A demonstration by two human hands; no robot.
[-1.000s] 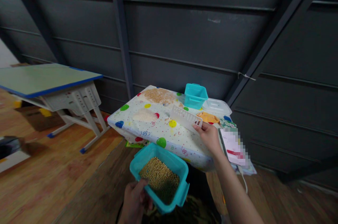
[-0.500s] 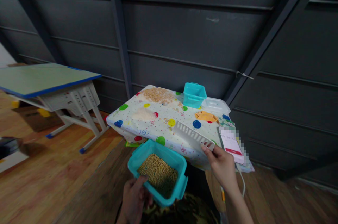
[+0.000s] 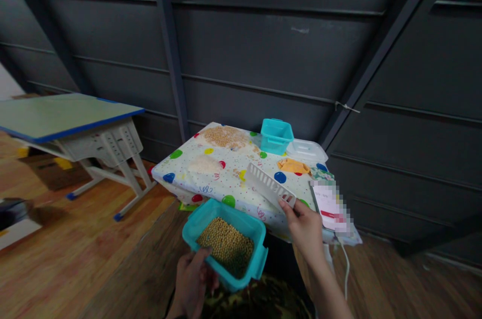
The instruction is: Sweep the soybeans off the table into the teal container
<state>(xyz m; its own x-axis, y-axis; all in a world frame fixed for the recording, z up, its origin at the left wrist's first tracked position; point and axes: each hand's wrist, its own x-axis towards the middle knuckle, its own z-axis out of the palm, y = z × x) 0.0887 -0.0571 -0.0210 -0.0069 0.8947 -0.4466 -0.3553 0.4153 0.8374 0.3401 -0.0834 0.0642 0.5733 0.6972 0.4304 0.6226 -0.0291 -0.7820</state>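
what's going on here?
One person is working with both hands. The left hand holds a teal tub with beans in it, in front of the table. The right hand grips one end of a white slotted tray over the tabletop. Farther back are a spread of loose beans, a pale heap, a second teal tub and an orange cloth.

Dim, uneven light leaves the wall (image 3: 263, 45) near-black, the cloth (image 3: 181, 168) brightest, the floor (image 3: 71, 244) paler at left and the beans (image 3: 224, 238) shadowed at their near end, outer edges stretched and soft, phone (image 3: 326, 199) partly pixelated.
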